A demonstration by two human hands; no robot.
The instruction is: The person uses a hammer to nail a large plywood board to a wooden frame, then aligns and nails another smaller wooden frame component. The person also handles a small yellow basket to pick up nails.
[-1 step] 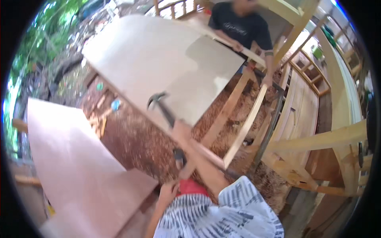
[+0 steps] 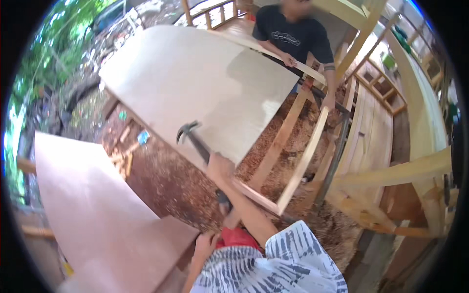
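My right hand [image 2: 221, 168] grips a claw hammer [image 2: 196, 142], its dark head raised over the near edge of a large pale plywood sheet [image 2: 190, 73]. Under my right forearm, two light wooden strips [image 2: 305, 161] meet at a corner. Low in the picture, my left hand [image 2: 206, 244] rests beside red cloth [image 2: 239, 238] at my waist. Its fingers are curled, and what they hold, if anything, is hidden. A second, pinkish plywood sheet [image 2: 102, 205] lies close to it on the left. A dark-toed foot [image 2: 223, 198] shows below my forearm.
Across the sheet, a person in a dark shirt [image 2: 288, 36] has one hand [image 2: 289, 60] on a wooden strip and the other [image 2: 328, 101] at the frame's far end. Wood shavings [image 2: 171, 171] cover the ground. Timber framing [image 2: 391, 171] stands at right.
My right hand and the hammer have shifted slightly left. The view has moved a little. The other person's hands stay at the wood.
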